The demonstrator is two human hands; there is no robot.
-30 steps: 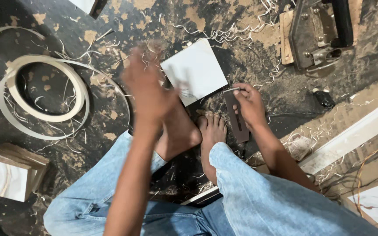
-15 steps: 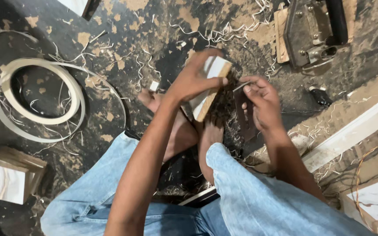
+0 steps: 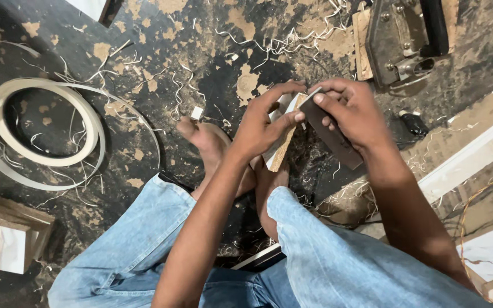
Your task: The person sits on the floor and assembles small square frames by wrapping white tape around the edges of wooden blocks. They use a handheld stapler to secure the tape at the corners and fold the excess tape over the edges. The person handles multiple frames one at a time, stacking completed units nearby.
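- While held above the bare feet, the board piece shows a raw chipboard edge: stiff, light, crumbly at corners.
- Left hand fingers clamp its faces, the best hold.
- Right hand fingers grip a dark block against its top edge.

board piece between both hands, tape coil far left
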